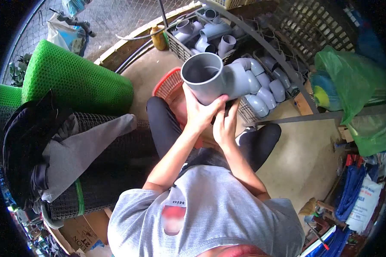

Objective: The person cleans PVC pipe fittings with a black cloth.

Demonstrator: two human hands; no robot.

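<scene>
**Grey pipe fitting, branched, one**

Location: raised before the body.
Left hand: clasped on the barrel. Right hand: fingers against the underside, closure partly hidden.
Handling, judged: fairly light, stiff, smooth enough to slip; best held round barrel and branch.
Edges: crate beyond, red basket below, metal bar rightward.
Likeliest room: back toward the chest.

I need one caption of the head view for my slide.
Left hand and right hand on a grey fitting, crates of more fittings beyond, a green mesh roll at left.
</scene>
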